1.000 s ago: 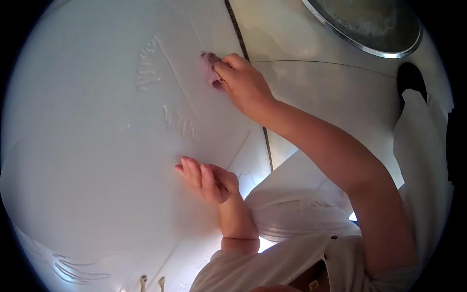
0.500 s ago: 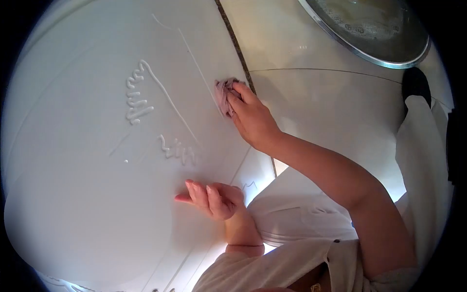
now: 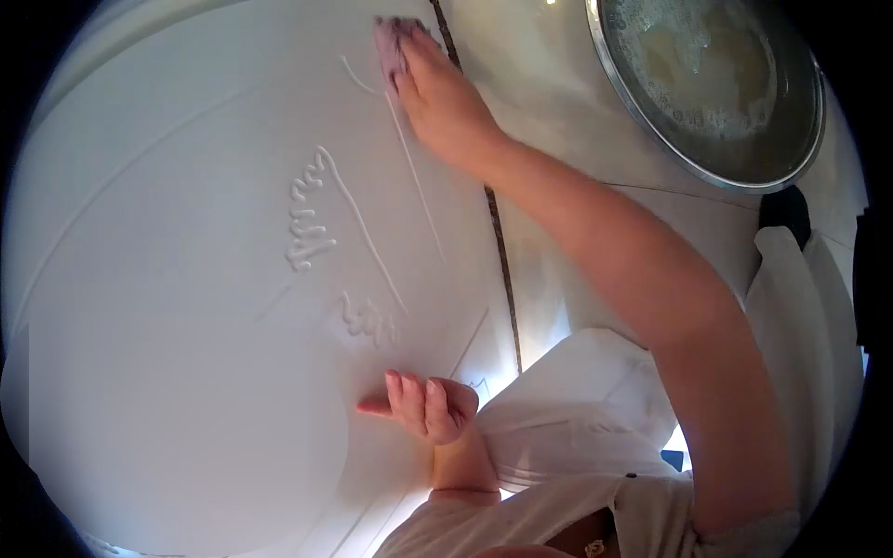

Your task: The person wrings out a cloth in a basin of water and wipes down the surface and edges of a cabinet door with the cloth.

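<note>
My right hand [image 3: 446,107] grips a crumpled mauve cloth [image 3: 394,51], pressed on a large smooth white panel [image 3: 233,232] near its dark-edged border. My left hand [image 3: 428,409] rests at the lower part of the panel, fingers partly bent and apart, with nothing visible in it. Raised script-like lines [image 3: 312,209] stand out on the panel between the two hands. What larger object the panel belongs to, I cannot tell.
A round metal basin [image 3: 619,70] of cloudy, foamy water stands on the pale tiled floor [image 3: 530,112] at the upper right. My bent leg in light trousers [image 3: 586,400] is close to the panel's edge. A dark shoe [image 3: 786,214] shows below the basin.
My right hand has slid the cloth up along the panel's edge. The view has shifted, so more of the basin shows. My left hand keeps much the same pose.
</note>
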Demonstrator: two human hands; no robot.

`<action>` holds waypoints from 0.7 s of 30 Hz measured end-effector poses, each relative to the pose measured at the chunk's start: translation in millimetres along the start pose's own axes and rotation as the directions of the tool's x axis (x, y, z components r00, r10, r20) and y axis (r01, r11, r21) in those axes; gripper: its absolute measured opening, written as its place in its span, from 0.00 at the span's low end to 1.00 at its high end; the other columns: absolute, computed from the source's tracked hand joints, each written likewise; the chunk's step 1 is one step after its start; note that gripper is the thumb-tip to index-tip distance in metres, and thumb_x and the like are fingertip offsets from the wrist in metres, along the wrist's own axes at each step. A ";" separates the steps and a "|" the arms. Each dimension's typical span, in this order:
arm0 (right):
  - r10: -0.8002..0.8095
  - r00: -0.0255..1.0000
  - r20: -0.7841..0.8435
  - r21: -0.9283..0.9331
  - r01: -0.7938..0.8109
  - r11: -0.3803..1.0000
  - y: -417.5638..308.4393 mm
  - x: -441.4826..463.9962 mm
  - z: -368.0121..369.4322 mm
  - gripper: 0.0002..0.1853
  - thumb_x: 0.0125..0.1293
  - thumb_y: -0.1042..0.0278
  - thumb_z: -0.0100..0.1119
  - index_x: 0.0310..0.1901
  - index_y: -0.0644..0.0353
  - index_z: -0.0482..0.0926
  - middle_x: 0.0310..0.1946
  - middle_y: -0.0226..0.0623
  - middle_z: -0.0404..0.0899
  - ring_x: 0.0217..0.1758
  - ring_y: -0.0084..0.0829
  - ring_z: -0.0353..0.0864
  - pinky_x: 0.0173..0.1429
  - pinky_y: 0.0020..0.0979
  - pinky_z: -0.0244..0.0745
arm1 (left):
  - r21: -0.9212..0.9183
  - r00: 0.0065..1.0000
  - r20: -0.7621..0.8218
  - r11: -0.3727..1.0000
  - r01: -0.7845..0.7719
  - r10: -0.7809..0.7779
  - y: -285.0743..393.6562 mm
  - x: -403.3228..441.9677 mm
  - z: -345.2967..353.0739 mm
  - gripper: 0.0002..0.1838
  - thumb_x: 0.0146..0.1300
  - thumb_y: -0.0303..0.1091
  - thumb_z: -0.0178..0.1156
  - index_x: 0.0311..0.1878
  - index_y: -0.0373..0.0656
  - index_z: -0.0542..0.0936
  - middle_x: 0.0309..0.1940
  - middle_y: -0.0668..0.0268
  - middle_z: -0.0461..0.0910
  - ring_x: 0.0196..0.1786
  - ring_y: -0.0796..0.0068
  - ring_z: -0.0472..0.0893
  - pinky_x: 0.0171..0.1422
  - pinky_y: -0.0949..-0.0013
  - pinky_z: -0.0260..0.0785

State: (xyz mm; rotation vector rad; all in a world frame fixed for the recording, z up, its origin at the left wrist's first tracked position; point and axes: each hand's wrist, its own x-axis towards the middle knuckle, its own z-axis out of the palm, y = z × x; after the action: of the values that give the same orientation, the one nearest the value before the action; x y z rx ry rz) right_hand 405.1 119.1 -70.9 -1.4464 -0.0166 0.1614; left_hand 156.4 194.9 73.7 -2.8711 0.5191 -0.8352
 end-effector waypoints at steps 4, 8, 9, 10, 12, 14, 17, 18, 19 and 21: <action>-0.176 0.972 -0.157 -0.145 0.154 0.977 2.3 26.9 21.3 0.25 0.72 0.71 0.39 0.68 0.74 0.57 0.69 0.64 0.58 0.74 0.56 0.55 0.77 0.43 0.52 | -0.004 1.000 -0.006 1.000 0.029 -0.029 2.9 -6.5 -12.8 0.26 0.52 0.16 0.46 0.55 0.41 0.79 0.57 0.52 0.78 0.62 0.50 0.77 0.76 0.30 0.35; -0.132 0.983 -0.130 -0.043 0.127 0.991 -2.1 -43.7 26.9 0.24 0.71 0.71 0.44 0.66 0.70 0.60 0.69 0.56 0.58 0.75 0.53 0.53 0.75 0.43 0.53 | 0.024 0.999 0.016 0.999 0.040 -0.040 4.4 -5.6 -10.7 0.23 0.53 0.17 0.49 0.52 0.41 0.79 0.54 0.54 0.80 0.61 0.51 0.78 0.76 0.30 0.35; -0.204 0.958 -0.204 -0.054 0.197 0.979 6.4 -72.7 38.5 0.21 0.69 0.74 0.47 0.62 0.72 0.65 0.65 0.58 0.62 0.72 0.56 0.56 0.73 0.46 0.56 | 0.034 0.998 0.024 0.998 0.050 -0.051 6.2 -4.9 -11.2 0.22 0.53 0.17 0.49 0.52 0.41 0.79 0.53 0.54 0.80 0.61 0.51 0.78 0.76 0.30 0.35; -0.158 0.978 -0.139 -0.048 0.153 0.987 4.7 -101.9 39.7 0.23 0.67 0.76 0.49 0.63 0.71 0.65 0.66 0.57 0.61 0.73 0.56 0.54 0.75 0.47 0.52 | 0.040 0.998 0.030 0.998 0.054 -0.055 7.1 -4.6 -11.3 0.22 0.53 0.17 0.49 0.52 0.41 0.79 0.53 0.54 0.80 0.61 0.51 0.78 0.76 0.30 0.35; -0.032 0.999 -0.004 -0.026 0.032 0.999 -7.1 -160.8 41.3 0.25 0.64 0.79 0.53 0.63 0.71 0.65 0.69 0.57 0.57 0.75 0.56 0.51 0.77 0.48 0.49 | 0.023 0.998 0.018 0.998 0.059 -0.060 6.5 -0.6 -9.4 0.21 0.55 0.17 0.50 0.52 0.42 0.80 0.52 0.55 0.81 0.61 0.51 0.78 0.76 0.31 0.36; 0.089 0.984 0.154 -0.015 -0.087 0.996 -14.7 -223.6 41.8 0.27 0.62 0.80 0.54 0.64 0.70 0.64 0.71 0.56 0.54 0.76 0.57 0.49 0.77 0.48 0.48 | 0.044 0.997 0.065 0.998 0.041 -0.044 6.4 -0.7 -14.4 0.19 0.57 0.18 0.49 0.52 0.37 0.79 0.53 0.52 0.80 0.61 0.48 0.77 0.76 0.33 0.37; 0.116 0.949 0.292 -0.021 -0.115 0.993 -14.5 -282.6 38.4 0.28 0.61 0.81 0.54 0.65 0.69 0.64 0.71 0.55 0.53 0.76 0.57 0.49 0.78 0.47 0.48 | 0.005 0.992 0.108 0.998 0.063 -0.063 8.0 0.1 -18.0 0.20 0.57 0.18 0.48 0.52 0.38 0.79 0.54 0.52 0.80 0.62 0.49 0.77 0.78 0.37 0.37; 0.099 0.937 0.335 -0.026 -0.096 0.995 -15.3 -292.0 36.2 0.28 0.61 0.81 0.54 0.65 0.68 0.64 0.71 0.55 0.53 0.76 0.56 0.48 0.78 0.46 0.48 | -0.054 0.990 0.105 0.993 0.104 -0.098 10.0 0.9 -18.0 0.23 0.56 0.16 0.49 0.53 0.42 0.80 0.54 0.55 0.81 0.61 0.52 0.78 0.79 0.39 0.36; 0.099 0.934 0.343 -0.018 -0.099 0.995 -16.2 -284.7 32.0 0.28 0.61 0.81 0.54 0.65 0.68 0.64 0.71 0.55 0.53 0.76 0.56 0.48 0.78 0.46 0.48 | -0.043 0.989 0.110 0.993 0.107 -0.101 13.5 4.0 -17.9 0.23 0.56 0.16 0.49 0.53 0.42 0.80 0.54 0.55 0.81 0.61 0.52 0.78 0.79 0.39 0.36; 0.148 0.913 0.380 -0.037 -0.145 0.989 -7.8 -255.5 32.9 0.28 0.63 0.79 0.52 0.66 0.66 0.63 0.71 0.55 0.53 0.76 0.55 0.50 0.78 0.44 0.50 | -0.099 0.974 0.150 0.978 0.186 -0.170 15.9 4.7 -22.2 0.24 0.55 0.15 0.48 0.54 0.42 0.80 0.56 0.55 0.80 0.62 0.53 0.78 0.79 0.43 0.35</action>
State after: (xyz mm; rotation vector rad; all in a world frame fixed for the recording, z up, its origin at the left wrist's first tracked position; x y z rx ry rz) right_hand 149.5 119.9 -37.1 -1.4050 -0.2287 0.5671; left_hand 143.5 178.2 91.7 -3.0874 0.3048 -0.6366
